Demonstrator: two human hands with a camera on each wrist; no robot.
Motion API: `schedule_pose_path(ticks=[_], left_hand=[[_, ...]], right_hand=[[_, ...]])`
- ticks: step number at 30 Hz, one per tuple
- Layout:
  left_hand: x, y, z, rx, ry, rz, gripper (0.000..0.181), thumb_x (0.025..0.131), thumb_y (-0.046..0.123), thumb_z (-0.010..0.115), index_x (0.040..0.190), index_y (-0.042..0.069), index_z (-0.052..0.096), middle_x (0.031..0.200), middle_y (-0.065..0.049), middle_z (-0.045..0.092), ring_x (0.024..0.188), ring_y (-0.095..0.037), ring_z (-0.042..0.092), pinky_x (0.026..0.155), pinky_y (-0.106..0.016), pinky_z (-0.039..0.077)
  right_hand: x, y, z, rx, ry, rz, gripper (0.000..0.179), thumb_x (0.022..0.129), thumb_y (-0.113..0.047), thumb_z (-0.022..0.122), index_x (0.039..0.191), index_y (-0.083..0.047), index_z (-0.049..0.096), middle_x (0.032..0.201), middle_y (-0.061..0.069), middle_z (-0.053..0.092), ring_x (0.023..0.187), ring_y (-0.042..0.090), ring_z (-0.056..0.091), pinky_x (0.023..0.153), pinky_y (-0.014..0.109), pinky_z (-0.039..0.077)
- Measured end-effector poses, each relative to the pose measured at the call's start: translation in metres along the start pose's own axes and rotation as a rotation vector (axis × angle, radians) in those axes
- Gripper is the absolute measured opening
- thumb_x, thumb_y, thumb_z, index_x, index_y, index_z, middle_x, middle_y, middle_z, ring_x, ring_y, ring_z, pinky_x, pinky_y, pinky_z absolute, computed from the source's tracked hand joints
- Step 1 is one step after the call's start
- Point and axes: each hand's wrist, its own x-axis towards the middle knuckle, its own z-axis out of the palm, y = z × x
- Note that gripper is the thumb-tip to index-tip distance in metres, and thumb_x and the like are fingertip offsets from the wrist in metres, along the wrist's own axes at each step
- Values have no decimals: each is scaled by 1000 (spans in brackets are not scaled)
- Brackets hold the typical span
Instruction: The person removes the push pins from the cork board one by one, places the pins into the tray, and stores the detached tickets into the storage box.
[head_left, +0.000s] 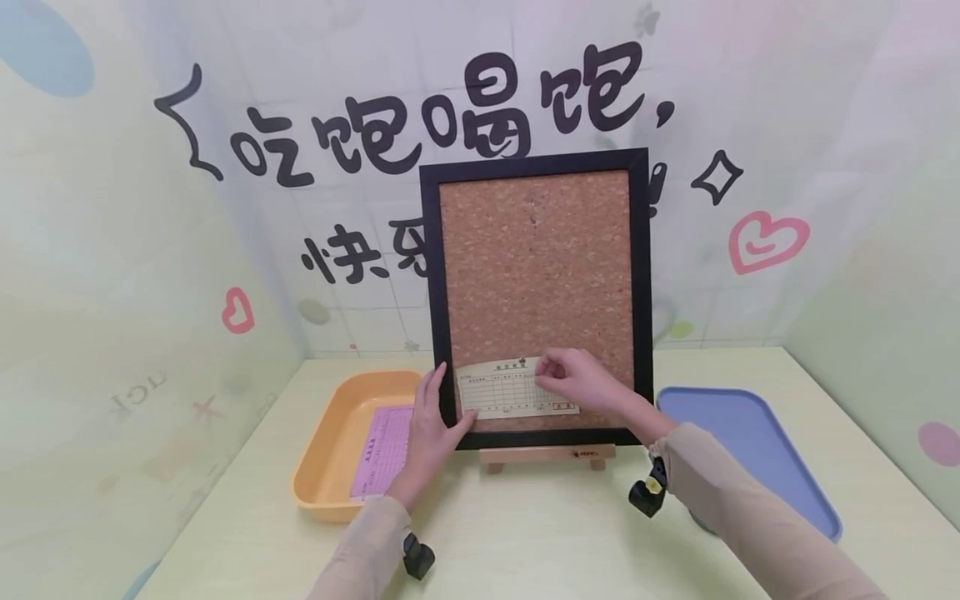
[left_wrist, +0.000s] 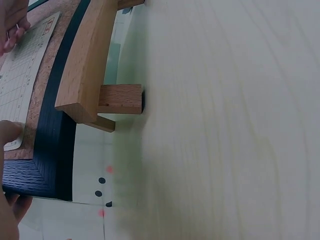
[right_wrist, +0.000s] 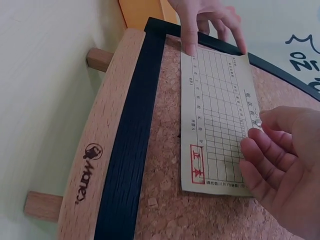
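Observation:
A black-framed corkboard [head_left: 536, 267] stands on a small wooden easel [head_left: 547, 454]. A printed paper form [head_left: 487, 396] lies against the cork near its bottom. My left hand [head_left: 433, 417] grips the board's left edge, its fingers behind the frame and its thumb on the form's lower left corner. Close to the form's upper edge is my right hand [head_left: 573, 379], with loosely curled fingers. A small shiny pushpin-like head [right_wrist: 258, 121] shows at the form's upper edge, right by the right thumb tip. Whether the thumb touches it is hard to tell.
An orange tray [head_left: 318, 454] with a purple printed sheet [head_left: 386, 442] in it stands on the left. On the right is a blue tray [head_left: 750, 442], partly hidden by the right sleeve. A patterned, lettered wall stands behind the board.

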Motion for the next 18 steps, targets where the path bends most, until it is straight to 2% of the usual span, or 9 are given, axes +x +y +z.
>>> schedule_pose_path(ticks=[10,18], left_hand=[[0,-1,1,-30,2,-36,84,72,14,77,141,13,29,135,-14,36,121,-29,40,98,-44,38],[0,0,0,-30,9,-30,84,71,13,77,141,13,29,134,-15,37,121,-29,40,98,-45,38]], right_hand=[[14,-6,11,-101,133,-85,7,85,-14,61,88,-8,62,72,-2,60,60,9,51,55,24,44],[18,-6,19,-175,248,-91,5,82,-12,62,86,-8,64,70,-2,61,58,7,51,53,23,44]])
